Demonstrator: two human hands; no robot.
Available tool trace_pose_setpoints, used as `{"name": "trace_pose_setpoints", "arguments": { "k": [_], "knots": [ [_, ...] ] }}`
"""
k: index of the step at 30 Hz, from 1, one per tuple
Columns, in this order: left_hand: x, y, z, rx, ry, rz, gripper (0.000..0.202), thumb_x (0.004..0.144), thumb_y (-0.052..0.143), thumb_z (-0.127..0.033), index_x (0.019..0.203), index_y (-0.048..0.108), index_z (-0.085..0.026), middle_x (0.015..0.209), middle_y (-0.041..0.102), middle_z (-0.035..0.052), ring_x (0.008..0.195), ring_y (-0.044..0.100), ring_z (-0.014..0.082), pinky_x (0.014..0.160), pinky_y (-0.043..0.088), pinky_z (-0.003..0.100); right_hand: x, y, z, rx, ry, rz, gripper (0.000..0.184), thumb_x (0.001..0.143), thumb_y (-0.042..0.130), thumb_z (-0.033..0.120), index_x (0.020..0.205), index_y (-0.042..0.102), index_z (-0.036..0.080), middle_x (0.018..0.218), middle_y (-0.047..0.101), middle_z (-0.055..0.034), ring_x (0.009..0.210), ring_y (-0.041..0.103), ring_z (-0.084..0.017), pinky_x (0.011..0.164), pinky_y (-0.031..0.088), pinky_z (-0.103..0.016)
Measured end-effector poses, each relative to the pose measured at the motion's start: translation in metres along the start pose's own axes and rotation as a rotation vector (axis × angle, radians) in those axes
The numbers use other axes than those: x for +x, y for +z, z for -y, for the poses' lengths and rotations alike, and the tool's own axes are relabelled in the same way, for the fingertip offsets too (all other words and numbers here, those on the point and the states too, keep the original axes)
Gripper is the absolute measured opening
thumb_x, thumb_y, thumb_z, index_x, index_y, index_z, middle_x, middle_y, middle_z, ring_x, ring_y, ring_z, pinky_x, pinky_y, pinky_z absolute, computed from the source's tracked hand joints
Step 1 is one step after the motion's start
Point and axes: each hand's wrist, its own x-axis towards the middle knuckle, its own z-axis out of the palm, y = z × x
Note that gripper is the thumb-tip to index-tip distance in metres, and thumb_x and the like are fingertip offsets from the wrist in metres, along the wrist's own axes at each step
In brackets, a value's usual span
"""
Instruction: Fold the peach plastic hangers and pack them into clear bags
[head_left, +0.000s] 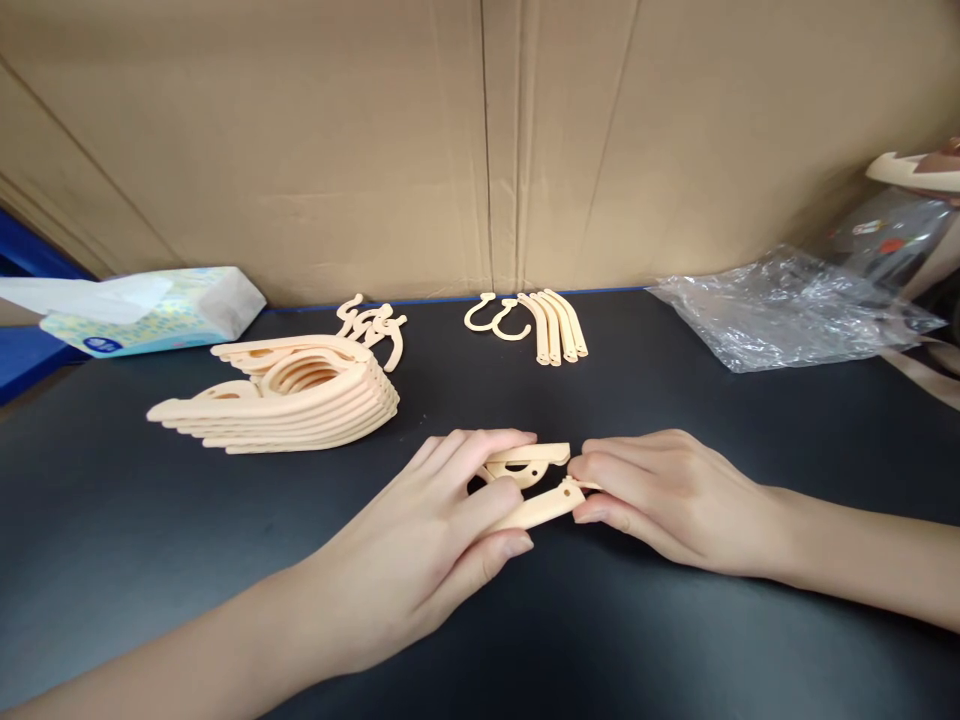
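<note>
Low over the near middle of the table, my left hand [457,530] is closed around a cream plastic folding-hanger arm piece [541,508], with a second curved part with a hole beside it, partly under the fingers. My right hand [667,495] pinches a thin cream hanger hook [587,485], mostly hidden by the fingers, with its small knobbed end at the tip of the arm piece. Left of my hands lies a stack of cream folded hangers [330,405]. Behind it is a small pile of loose hooks [371,325].
Two more hooks [511,322] and several slim curved hanger arms [555,328] lie at the back of the black table [600,640]. A tissue pack [157,310] is at back left, a clear plastic bag [787,310] at back right. A cardboard wall [360,150] stands behind.
</note>
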Motion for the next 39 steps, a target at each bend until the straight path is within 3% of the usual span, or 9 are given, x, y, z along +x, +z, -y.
{"name": "trace_pose_setpoints", "arguments": {
  "k": [9, 18, 28, 33, 39],
  "knots": [
    [0.0001, 0.0003, 0.0046, -0.006, 0.002, 0.008, 0.018, 0.106, 0.041, -0.025, 0.101, 0.058, -0.022, 0.143, 0.046, 0.0028, 0.118, 0.049, 0.0187, 0.1, 0.041, 0.031, -0.0019, -0.0015, -0.0026, -0.195, -0.07, -0.055, 0.043, 0.109, 0.033, 0.03, 0.076, 0.059, 0.018, 0.062, 0.05, 0.0021, 0.052, 0.043, -0.011, 0.047, 0.032, -0.025],
    [0.0012, -0.0007, 0.0051, -0.031, -0.03, 0.035, 0.02, 0.106, 0.041, -0.027, 0.097, 0.058, -0.023, 0.142, 0.045, 0.0025, 0.117, 0.048, 0.02, 0.099, 0.04, 0.034, 0.0015, -0.0004, -0.0054, 0.003, -0.011, -0.018, 0.036, 0.109, 0.031, 0.031, 0.087, 0.057, 0.017, 0.07, 0.052, 0.0017, 0.057, 0.047, -0.01, 0.054, 0.038, -0.021],
    [0.0011, 0.0012, 0.0058, 0.07, 0.042, 0.038, 0.017, 0.106, 0.041, -0.026, 0.112, 0.056, -0.023, 0.143, 0.046, 0.0063, 0.116, 0.049, 0.0225, 0.097, 0.041, 0.037, -0.0001, -0.0002, -0.0087, 0.204, 0.0, 0.055, 0.023, 0.104, 0.043, 0.027, 0.092, 0.058, 0.015, 0.074, 0.048, 0.0021, 0.061, 0.044, -0.01, 0.057, 0.036, -0.021],
    [0.0009, 0.0026, 0.0064, 0.081, 0.056, 0.026, 0.018, 0.106, 0.041, -0.026, 0.11, 0.058, -0.022, 0.143, 0.046, 0.0068, 0.117, 0.048, 0.0221, 0.099, 0.04, 0.037, -0.001, 0.0001, -0.0082, 0.226, 0.007, 0.103, 0.02, 0.103, 0.042, 0.026, 0.088, 0.052, 0.018, 0.073, 0.052, 0.0014, 0.062, 0.046, -0.012, 0.057, 0.035, -0.023],
    [0.0009, 0.0044, 0.0059, 0.107, 0.081, 0.001, 0.021, 0.104, 0.044, -0.024, 0.12, 0.057, -0.022, 0.14, 0.049, 0.008, 0.116, 0.05, 0.0225, 0.098, 0.042, 0.036, -0.0013, 0.0014, -0.0083, 0.178, 0.015, 0.146, 0.027, 0.106, 0.038, 0.037, 0.087, 0.048, 0.02, 0.071, 0.054, 0.0016, 0.057, 0.046, -0.012, 0.054, 0.033, -0.024]
  ]
}}
